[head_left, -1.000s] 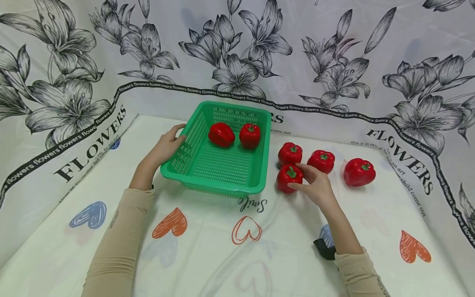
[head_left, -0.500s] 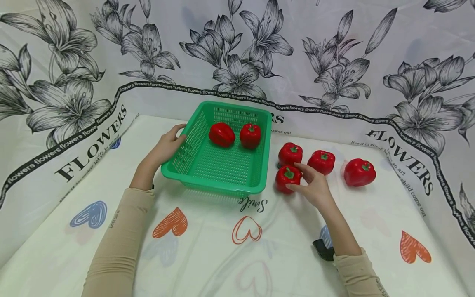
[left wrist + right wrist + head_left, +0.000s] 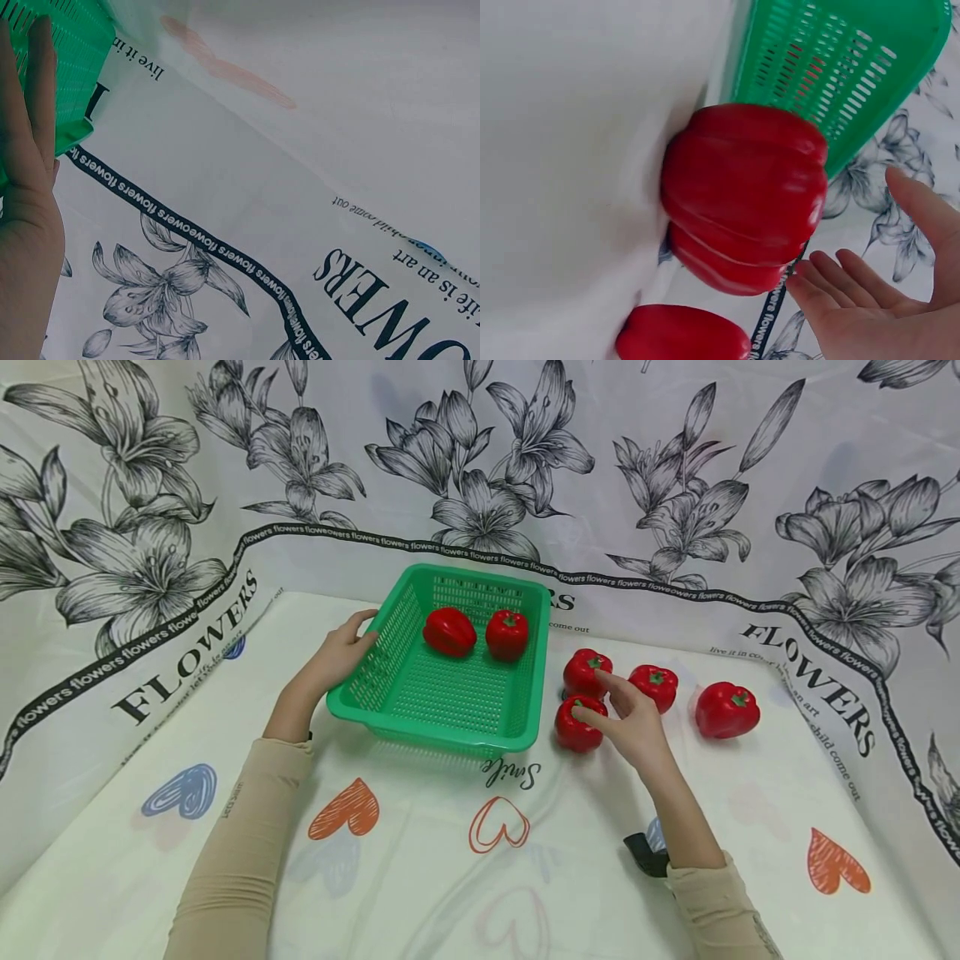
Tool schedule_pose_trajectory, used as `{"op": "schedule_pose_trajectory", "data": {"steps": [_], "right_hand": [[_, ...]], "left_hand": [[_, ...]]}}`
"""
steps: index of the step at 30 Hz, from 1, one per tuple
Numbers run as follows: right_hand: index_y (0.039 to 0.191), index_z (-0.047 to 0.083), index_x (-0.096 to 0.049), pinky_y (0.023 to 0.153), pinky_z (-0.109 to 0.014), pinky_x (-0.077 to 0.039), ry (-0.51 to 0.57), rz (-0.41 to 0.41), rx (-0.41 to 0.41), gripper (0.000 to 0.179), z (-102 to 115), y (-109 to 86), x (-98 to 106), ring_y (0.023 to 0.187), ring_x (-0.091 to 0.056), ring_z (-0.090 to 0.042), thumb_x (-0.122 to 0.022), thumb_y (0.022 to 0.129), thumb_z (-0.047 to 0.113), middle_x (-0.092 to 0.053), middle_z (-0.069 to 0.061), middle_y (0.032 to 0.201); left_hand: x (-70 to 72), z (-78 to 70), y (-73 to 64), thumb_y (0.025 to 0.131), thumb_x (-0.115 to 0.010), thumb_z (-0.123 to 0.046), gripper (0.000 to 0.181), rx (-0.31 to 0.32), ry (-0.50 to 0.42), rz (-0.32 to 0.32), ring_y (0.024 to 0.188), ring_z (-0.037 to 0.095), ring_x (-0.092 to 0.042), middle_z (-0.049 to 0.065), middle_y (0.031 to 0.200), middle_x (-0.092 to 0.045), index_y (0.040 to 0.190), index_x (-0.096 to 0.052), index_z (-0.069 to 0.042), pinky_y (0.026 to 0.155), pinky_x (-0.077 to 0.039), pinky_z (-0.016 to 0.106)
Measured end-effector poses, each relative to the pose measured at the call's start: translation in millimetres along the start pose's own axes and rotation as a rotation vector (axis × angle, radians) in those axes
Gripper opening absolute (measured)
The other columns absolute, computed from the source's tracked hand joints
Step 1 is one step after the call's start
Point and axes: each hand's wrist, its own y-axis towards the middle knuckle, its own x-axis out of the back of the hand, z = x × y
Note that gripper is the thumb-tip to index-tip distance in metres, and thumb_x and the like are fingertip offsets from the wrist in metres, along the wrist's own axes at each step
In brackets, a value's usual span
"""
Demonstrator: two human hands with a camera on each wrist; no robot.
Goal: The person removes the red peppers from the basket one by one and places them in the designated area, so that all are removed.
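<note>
- Beside the green basket (image 3: 450,697), just off its right wall, sits the near pepper (image 3: 576,735) on the cloth-covered counter (image 3: 600,902); the rear pepper (image 3: 582,674) is directly behind it.
- Farther right: middle pepper (image 3: 656,687), then outer pepper (image 3: 726,710). Inside the basket, toward the back: left inner pepper (image 3: 450,632) and right inner pepper (image 3: 507,635).
- Right grip (image 3: 632,724): thumb over the near pepper's top, fingers reaching toward the rear pepper, a broad gap between; nothing held. Contact uncertain: the head view overlaps them, and I cannot rule out a light touch.
- Left grip (image 3: 342,653): fingers extended along the basket's left side, laid against it rather than wrapped round it.
- Risk, as I judge it: the near and rear peppers crowd each other, so fingers pushed between could topple one. Rounded, glossy skin may slip from a shallow pinch.
- Second risk: a pepper carried low would catch the basket's right rim; with only light steadying opposite, the basket could slide.
- Edges: back rim close to the flowered backdrop (image 3: 577,539); narrow gap between right wall and the pepper pair. Counter's front edge out of view.
- Room: most on the near side, before basket and peppers.
</note>
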Motion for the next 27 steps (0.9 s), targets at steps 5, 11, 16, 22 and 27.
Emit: {"op": "schedule_pose_trajectory", "data": {"steps": [5,11,16,22,27], "right_hand": [[0.151,0.021,-0.037,0.112,-0.047,-0.038,0.028,-0.022,0.036,0.078,11.4,6.4,-4.0,0.147,-0.033,-0.025,-0.075,0.085,0.038,-0.039,-0.004,0.156],[0.151,0.022,-0.038,0.113,-0.045,-0.038,0.075,-0.021,0.074,0.075,22.4,18.3,-9.8,0.147,-0.034,-0.022,-0.072,0.087,0.041,-0.041,0.0,0.155],[0.151,0.024,-0.037,0.113,-0.042,-0.039,0.094,-0.012,0.08,0.075,32.6,30.9,-15.5,0.147,-0.034,-0.019,-0.071,0.087,0.044,-0.04,0.003,0.156],[0.151,0.022,-0.038,0.114,-0.039,-0.037,0.124,-0.006,0.103,0.072,52.6,44.7,-19.5,0.146,-0.036,-0.019,-0.069,0.089,0.044,-0.041,0.002,0.155],[0.15,0.022,-0.04,0.117,-0.034,-0.034,0.196,0.003,0.128,0.07,72.7,52.6,-21.9,0.145,-0.036,-0.014,-0.07,0.089,0.041,-0.042,0.004,0.155]], "left_hand": [[0.1,0.0,0.0,0.107,-0.029,-0.036,0.058,0.009,0.003,-0.001,0.092,0.034,-0.067,0.031,0.125,-0.058,0.158,-0.015,-0.013,0.079,-0.054,0.041],[0.1,0.7,0.7,0.106,-0.029,-0.038,0.058,0.01,0.003,0.002,0.09,0.033,-0.068,0.031,0.126,-0.057,0.158,-0.014,-0.015,0.074,-0.055,0.037],[-0.7,0.4,0.7,0.106,-0.029,-0.037,0.058,0.004,0.002,0.0,0.091,0.034,-0.068,0.032,0.127,-0.057,0.158,-0.014,-0.015,0.075,-0.055,0.039],[-1.1,1.2,1.7,0.106,-0.03,-0.038,0.059,0.005,0.002,-0.002,0.089,0.034,-0.069,0.032,0.127,-0.057,0.158,-0.013,-0.015,0.073,-0.056,0.038],[-0.9,1.7,1.6,0.106,-0.03,-0.037,0.059,0.005,0.007,0.0,0.093,0.035,-0.068,0.032,0.128,-0.057,0.158,-0.014,-0.014,0.076,-0.056,0.039]]}}
